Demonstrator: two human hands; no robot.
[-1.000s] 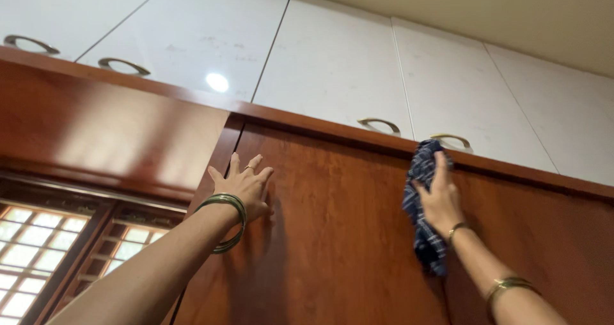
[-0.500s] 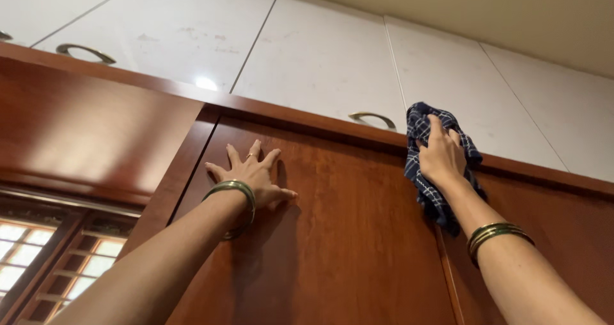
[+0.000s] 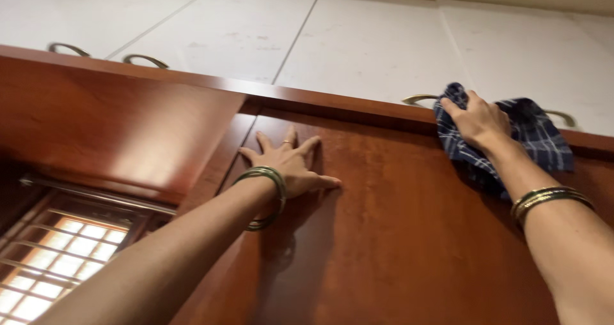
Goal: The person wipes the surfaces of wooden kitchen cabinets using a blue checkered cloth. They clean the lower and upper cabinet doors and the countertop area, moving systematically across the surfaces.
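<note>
Nearest your eyes, your two forearms reach upward, each wrist ringed with green bangles (image 3: 265, 194). Your left hand (image 3: 291, 165) lies flat with fingers spread wide against the reddish-brown wardrobe door (image 3: 396, 235), apparently bracing you. Your right hand (image 3: 480, 120) is closed over a crumpled blue checked cloth (image 3: 531, 136), pressing it to the wooden ledge (image 3: 332, 101) along the top of that door, just beside a curved metal handle (image 3: 419, 99). Judging by that grip, you are in the middle of wiping the top edge; the next stroke calls for firm pressure and a steady slide along the ledge, keeping the cloth bunched under your palm so it does not snag on the handle. Beyond the ledge, white upper cabinet doors (image 3: 377, 44) rise with more handles, and a lit window grille (image 3: 57, 261) sits low at left.
</note>
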